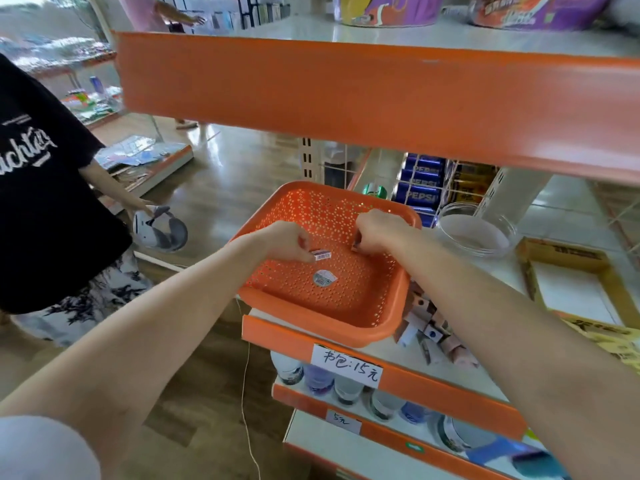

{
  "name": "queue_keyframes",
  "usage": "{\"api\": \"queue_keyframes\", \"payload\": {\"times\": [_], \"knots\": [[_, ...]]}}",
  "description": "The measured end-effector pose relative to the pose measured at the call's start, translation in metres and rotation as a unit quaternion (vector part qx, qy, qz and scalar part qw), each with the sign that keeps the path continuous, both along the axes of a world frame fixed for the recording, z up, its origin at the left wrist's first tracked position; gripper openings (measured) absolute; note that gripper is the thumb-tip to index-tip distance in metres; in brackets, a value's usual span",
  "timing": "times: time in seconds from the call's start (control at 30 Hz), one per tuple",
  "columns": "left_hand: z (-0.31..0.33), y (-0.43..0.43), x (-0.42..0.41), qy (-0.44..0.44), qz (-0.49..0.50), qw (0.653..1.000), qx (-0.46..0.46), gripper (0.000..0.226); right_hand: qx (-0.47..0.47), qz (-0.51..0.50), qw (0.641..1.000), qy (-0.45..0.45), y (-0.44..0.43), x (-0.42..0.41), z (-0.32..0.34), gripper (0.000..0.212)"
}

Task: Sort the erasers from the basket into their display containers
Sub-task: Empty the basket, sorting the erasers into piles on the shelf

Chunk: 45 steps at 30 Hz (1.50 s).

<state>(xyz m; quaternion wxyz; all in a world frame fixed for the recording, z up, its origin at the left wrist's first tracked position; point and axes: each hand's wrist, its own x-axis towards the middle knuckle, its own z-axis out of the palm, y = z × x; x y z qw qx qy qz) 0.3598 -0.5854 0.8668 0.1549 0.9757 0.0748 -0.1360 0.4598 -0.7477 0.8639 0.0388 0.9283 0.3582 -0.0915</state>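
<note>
Left hand [287, 242] pinches a barcoded eraser [322, 255] over the centre of the orange basket [346, 329]. Right hand [375, 233] curls round what looks like a second eraser [355, 244] nearer the far right corner. The basket looks nearly emptied, but loose erasers [429, 327] pile near the shelf [384, 349] front edge, seemingly unsorted.

One orange perforated basket [346, 332] at centre. Two hands in it: the left hand [291, 242] at 9 o'clock pinches one labelled eraser [322, 254], and the right hand [377, 233] at 3 o'clock curls on one pink eraser [355, 245]. One round sticker [324, 277] on its floor. One clear round container [474, 230] and one open cardboard box [568, 254], 3 o'clock. At least four Pepsi cans [419, 195], 1 o'clock. Two handwritten price labels [348, 365], 6 o'clock. The eraser heap [429, 327] at 4 o'clock is too jumbled to count.
</note>
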Motion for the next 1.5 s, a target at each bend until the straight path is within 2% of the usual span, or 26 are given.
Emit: {"api": "queue_keyframes", "payload": {"times": [0.17,0.33,0.43,0.5,0.63,0.73,0.8,0.93,1.07,1.17,1.23,1.37,1.5], "knots": [[0.006,0.008,-0.005,-0.037,0.010,0.999,-0.037,0.017,0.055,0.025,0.998,0.035,0.003,0.005,0.008,0.010],[0.018,0.003,-0.005,-0.050,-0.019,0.997,-0.062,0.009,0.199,0.042,0.978,0.053,-0.021,-0.002,0.032,0.023],[0.030,-0.015,0.003,-0.111,-0.050,0.990,-0.069,0.009,0.272,0.026,0.961,0.031,-0.049,-0.010,0.047,0.021],[0.039,-0.034,0.011,-0.153,-0.054,0.982,-0.094,0.010,0.318,-0.003,0.948,0.007,-0.070,-0.016,0.053,0.022],[0.054,-0.085,0.027,-0.178,-0.075,0.961,-0.200,0.004,0.366,-0.105,0.924,-0.032,-0.119,-0.029,0.060,0.027],[0.060,-0.129,0.035,-0.194,-0.149,0.948,-0.204,0.004,0.395,-0.198,0.897,-0.017,-0.166,-0.046,0.055,0.031],[0.060,-0.163,0.040,-0.191,-0.211,0.940,-0.187,0.008,0.420,-0.242,0.874,-0.038,-0.203,-0.063,0.047,0.029],[0.050,-0.236,0.046,-0.191,-0.309,0.920,-0.148,0.010,0.369,-0.281,0.881,-0.089,-0.282,-0.106,0.030,0.028],[0.033,-0.304,0.044,-0.159,-0.373,0.889,-0.212,0.014,0.360,-0.381,0.845,-0.106,-0.355,-0.139,0.022,0.027],[0.023,-0.351,0.039,-0.127,-0.390,0.884,-0.224,0.014,0.348,-0.419,0.830,-0.120,-0.403,-0.157,0.013,0.028],[0.017,-0.382,0.038,-0.137,-0.383,0.888,-0.214,0.015,0.328,-0.435,0.827,-0.136,-0.434,-0.164,0.006,0.030],[0.006,-0.433,0.040,-0.168,-0.381,0.892,-0.180,0.018,0.298,-0.456,0.831,-0.110,-0.485,-0.164,-0.001,0.039],[0.001,-0.461,0.039,-0.146,-0.465,0.870,-0.066,0.017,0.303,-0.422,0.854,-0.030,-0.516,-0.160,-0.005,0.037]]}}
